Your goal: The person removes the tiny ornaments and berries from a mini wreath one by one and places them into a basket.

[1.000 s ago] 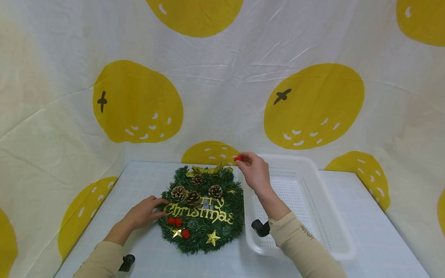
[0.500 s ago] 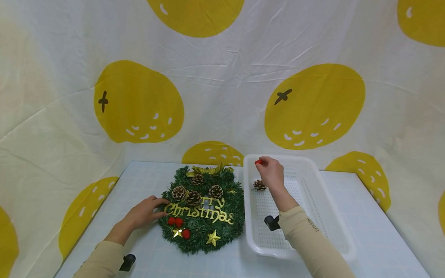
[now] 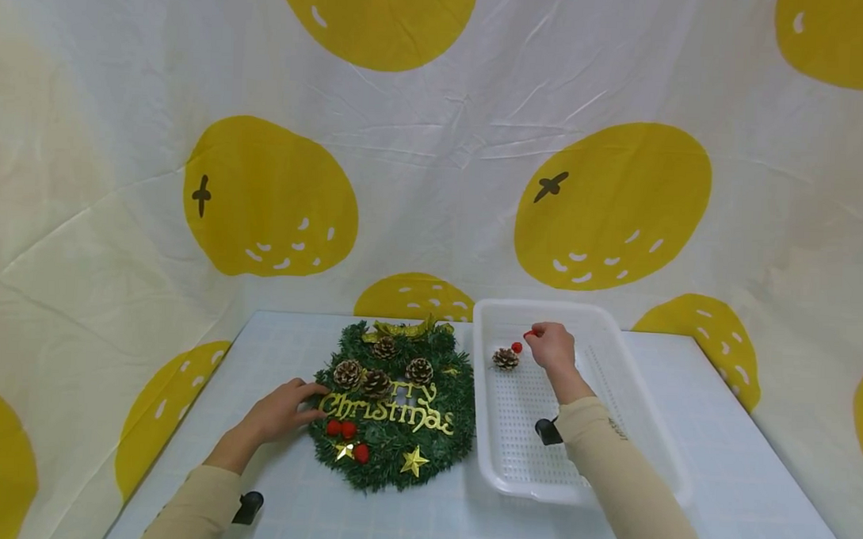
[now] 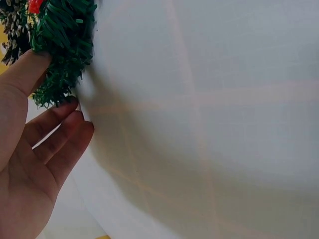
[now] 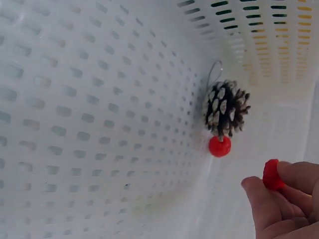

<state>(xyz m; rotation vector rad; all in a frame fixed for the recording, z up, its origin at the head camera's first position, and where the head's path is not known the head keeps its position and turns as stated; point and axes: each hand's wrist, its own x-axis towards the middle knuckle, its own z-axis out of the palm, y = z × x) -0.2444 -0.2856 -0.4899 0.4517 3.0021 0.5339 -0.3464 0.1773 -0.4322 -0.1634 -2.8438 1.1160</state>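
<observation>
A green Christmas wreath (image 3: 377, 478) lies on the table, bearing pine cones, gold stars, red balls and gold "Merry Christmas" lettering. My left hand (image 3: 278, 411) grips its left edge, thumb over the greenery and fingers along the rim in the left wrist view. Over the far part of a white plastic basket (image 3: 492, 470), my right hand (image 3: 553, 349) pinches a small red ball (image 5: 272, 175) between thumb and fingers. Inside the basket rest a pine cone (image 5: 226, 110) with a wire loop and another red ball (image 5: 220, 146), side by side.
The table (image 3: 738, 470) has a pale checked cover. A white cloth (image 3: 440, 214) printed with yellow fruit hangs right behind it. The basket stands close to the wreath's right side. A black wrist mount (image 3: 549, 431) hangs by the right sleeve.
My right hand has moved right and slightly nearer over the basket, still pinching the red ball. The pine cone and the other red ball have come into view. My left hand stays put.
</observation>
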